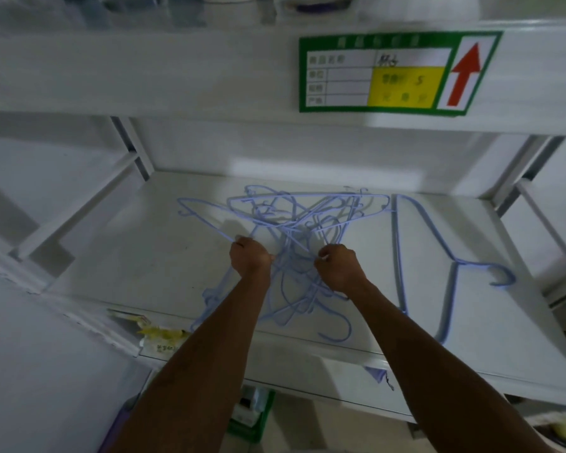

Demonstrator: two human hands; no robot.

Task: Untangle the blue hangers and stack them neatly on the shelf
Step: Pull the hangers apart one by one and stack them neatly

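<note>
A tangle of thin blue hangers (294,220) lies in the middle of the white shelf (138,256). My left hand (249,258) is closed on wires at the tangle's left side. My right hand (337,266) is closed on wires at its right side, a hand's width away. Some hooks (339,335) of the tangle reach toward the shelf's front edge. To the right, one separate blue hanger (397,253) lies flat on its own, hook (504,276) pointing right, apart from both hands.
The upper shelf's beam (177,73) runs close overhead and carries a green and yellow label with a red arrow (396,73). White uprights (134,148) frame both sides. Yellow scraps (159,331) lie at the front left edge. A green crate (252,416) sits below.
</note>
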